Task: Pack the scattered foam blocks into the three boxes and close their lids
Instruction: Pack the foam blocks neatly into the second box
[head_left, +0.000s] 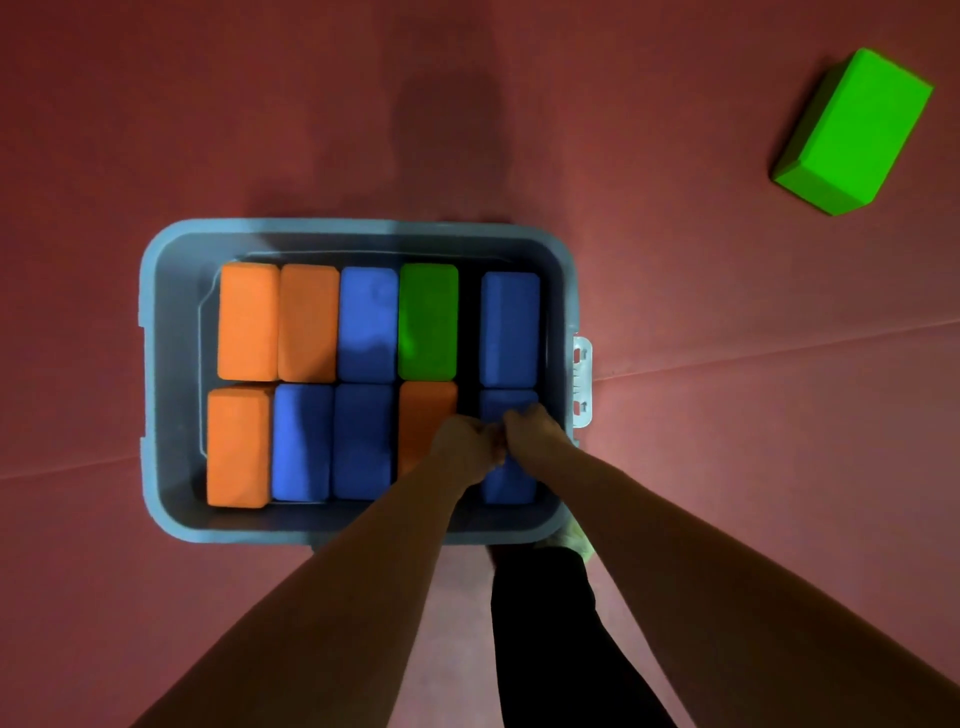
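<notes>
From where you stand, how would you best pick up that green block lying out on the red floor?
Take the loose green block across its two long sides, coming straight down from above. It lies flat on the red floor, broad face up, with open space all round, so nothing blocks the fingers. Both hands are busy in the grey box right now.

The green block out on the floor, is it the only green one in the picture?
No, a second green block stands packed in the back row of the grey box, while the loose green block lies apart on the red floor.
</notes>
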